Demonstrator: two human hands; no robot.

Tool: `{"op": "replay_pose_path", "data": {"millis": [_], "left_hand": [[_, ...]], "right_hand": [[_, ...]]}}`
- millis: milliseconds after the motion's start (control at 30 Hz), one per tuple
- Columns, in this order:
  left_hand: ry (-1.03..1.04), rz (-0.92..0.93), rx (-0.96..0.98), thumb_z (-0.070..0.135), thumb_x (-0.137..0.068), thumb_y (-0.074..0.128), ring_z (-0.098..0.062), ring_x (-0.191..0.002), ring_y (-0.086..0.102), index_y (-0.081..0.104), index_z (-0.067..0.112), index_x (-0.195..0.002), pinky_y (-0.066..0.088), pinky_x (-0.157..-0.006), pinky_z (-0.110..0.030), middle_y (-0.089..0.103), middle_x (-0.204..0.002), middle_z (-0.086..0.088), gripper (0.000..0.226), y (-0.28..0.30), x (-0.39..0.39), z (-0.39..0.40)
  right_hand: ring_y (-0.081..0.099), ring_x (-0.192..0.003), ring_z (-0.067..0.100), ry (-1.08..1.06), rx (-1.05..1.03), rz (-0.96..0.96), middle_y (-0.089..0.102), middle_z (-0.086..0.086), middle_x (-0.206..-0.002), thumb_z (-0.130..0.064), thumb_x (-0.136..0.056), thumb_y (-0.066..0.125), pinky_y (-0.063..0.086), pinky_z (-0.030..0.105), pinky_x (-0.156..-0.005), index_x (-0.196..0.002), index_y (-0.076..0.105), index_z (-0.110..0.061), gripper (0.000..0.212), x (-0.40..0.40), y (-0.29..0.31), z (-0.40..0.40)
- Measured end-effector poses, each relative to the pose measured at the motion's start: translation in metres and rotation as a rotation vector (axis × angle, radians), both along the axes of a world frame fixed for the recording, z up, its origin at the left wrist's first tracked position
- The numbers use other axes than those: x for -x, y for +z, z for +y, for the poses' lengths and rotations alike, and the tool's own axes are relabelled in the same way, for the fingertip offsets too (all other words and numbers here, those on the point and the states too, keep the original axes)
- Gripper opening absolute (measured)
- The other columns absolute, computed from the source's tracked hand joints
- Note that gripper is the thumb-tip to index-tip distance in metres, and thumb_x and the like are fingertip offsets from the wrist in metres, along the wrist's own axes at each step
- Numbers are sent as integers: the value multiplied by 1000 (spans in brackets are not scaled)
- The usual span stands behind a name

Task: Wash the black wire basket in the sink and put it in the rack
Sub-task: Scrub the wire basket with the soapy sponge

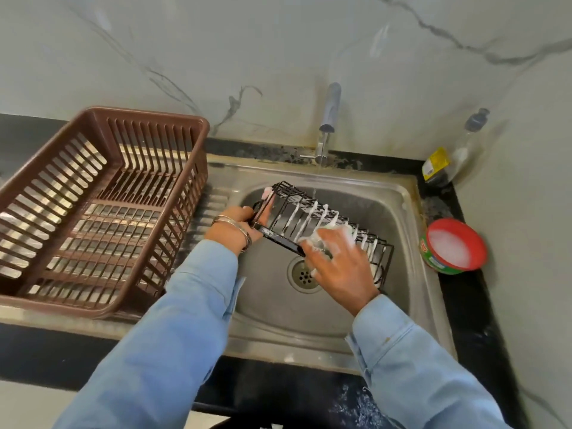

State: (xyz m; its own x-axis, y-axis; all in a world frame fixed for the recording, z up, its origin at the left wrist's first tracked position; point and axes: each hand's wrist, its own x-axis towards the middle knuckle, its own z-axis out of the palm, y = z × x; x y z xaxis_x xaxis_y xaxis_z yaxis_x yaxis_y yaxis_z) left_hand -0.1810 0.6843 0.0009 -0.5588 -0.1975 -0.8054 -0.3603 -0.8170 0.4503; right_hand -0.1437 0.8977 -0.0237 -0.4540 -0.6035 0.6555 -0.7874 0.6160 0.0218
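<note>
nearest to me, two pale blue sleeves (pixel 173 329) reach out over the dark table (pixel 458 212) edge into a steel sink (pixel 399 193). my right hand (pixel 337 267) lies flat with fingers spread across the basket (pixel 288 205), pressing a soapy pad whose shape i cannot make out. my left hand (pixel 238 224), bangles at the wrist, has its grip pinched on the basket's left end. the basket is held tilted above the drain (pixel 305 275), inside the sink. it is a long black wire frame, its side wires streaked white with foam. a thin stream from the tap (pixel 329 109) falls just behind it.

i judge the main risk is slipping: soapy wire held at one end could twist free and drop into the sink. foam left between the wires is another.

left of the sink stands a brown slotted rack (pixel 93 218). to the right sits a red tub (pixel 453 246) of soap, with a bottle (pixel 464 147) in the far corner.
</note>
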Motion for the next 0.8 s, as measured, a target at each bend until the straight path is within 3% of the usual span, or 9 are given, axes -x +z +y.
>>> {"op": "replay_pose_path", "data": {"millis": [67, 133, 167, 300, 433, 533, 633, 700, 800], "left_hand": [[-85, 16, 80, 32, -79, 76, -15, -44, 63, 57, -9, -113, 54, -43, -27, 68, -62, 1, 57, -5, 1, 1], [-132, 101, 167, 28, -100, 48, -12, -37, 62, 55, -4, -87, 53, -45, -26, 65, -49, -1, 36, 13, -6, 13], [-164, 143, 183, 24, -105, 35, -11, -36, 61, 54, 0, -83, 53, -43, -26, 65, -48, -5, 38, 17, -6, 16], [-222, 244, 302, 29, -105, 31, -8, -32, 56, 48, 12, -86, 52, -37, -25, 67, -51, -6, 31, 25, -13, 20], [-359, 304, 479, 34, -103, 37, -12, -28, 50, 49, 11, -85, 47, -32, -23, 62, -45, -6, 32, 20, -23, 17], [-390, 375, 551, 36, -101, 41, -8, -26, 39, 52, 11, -80, 44, -36, -20, 46, -37, 2, 34, 10, -25, 13], [-452, 388, 638, 33, -102, 42, -6, -26, 38, 53, 12, -79, 37, -31, -14, 44, -35, 3, 33, 8, -26, 8], [-465, 401, 652, 31, -102, 42, -6, -24, 38, 53, 11, -78, 32, -28, -12, 44, -34, 2, 33, 9, -27, 8], [-488, 392, 662, 32, -102, 40, -5, -24, 42, 51, 11, -77, 35, -31, -14, 43, -33, 4, 35, 10, -23, 11]], "right_hand": [[55, -86, 27, 27, -7, -89, 58, 11, -96, -22, -78, 69, 48, 28, -41, -101, 68, -10, 26, -5, -8, 4], [55, -92, 22, 109, 20, -285, 64, 11, -95, -33, -84, 61, 54, 31, -54, -102, 73, -12, 29, -9, -14, 13], [54, -95, 18, 160, 56, -416, 66, 9, -98, -34, -83, 61, 56, 31, -64, -104, 74, -15, 31, -9, -13, 18], [60, -98, 6, 56, 434, -784, 66, -9, -107, -35, -73, 73, 54, 37, -84, -112, 69, -23, 41, 7, 23, 36], [68, -93, 14, -78, 720, -826, 70, -5, -105, -26, -79, 74, 60, 37, -73, -113, 67, -27, 35, 31, 61, 34], [61, -107, 14, -49, 486, -767, 66, 4, -119, -8, -82, 68, 52, 26, -92, -119, 65, -20, 39, 29, 69, 2], [47, -121, 19, 181, 72, -453, 62, 11, -125, 4, -76, 43, 23, 16, -111, -115, 68, -16, 51, 16, 47, -23], [41, -126, 22, 220, -28, -342, 61, 13, -127, 4, -73, 39, 20, 32, -112, -116, 67, -16, 55, 25, 34, -18], [49, -125, 26, 98, 6, -375, 62, 12, -127, 8, -80, 45, 31, 45, -108, -114, 68, -14, 47, 32, 35, -18]]}}
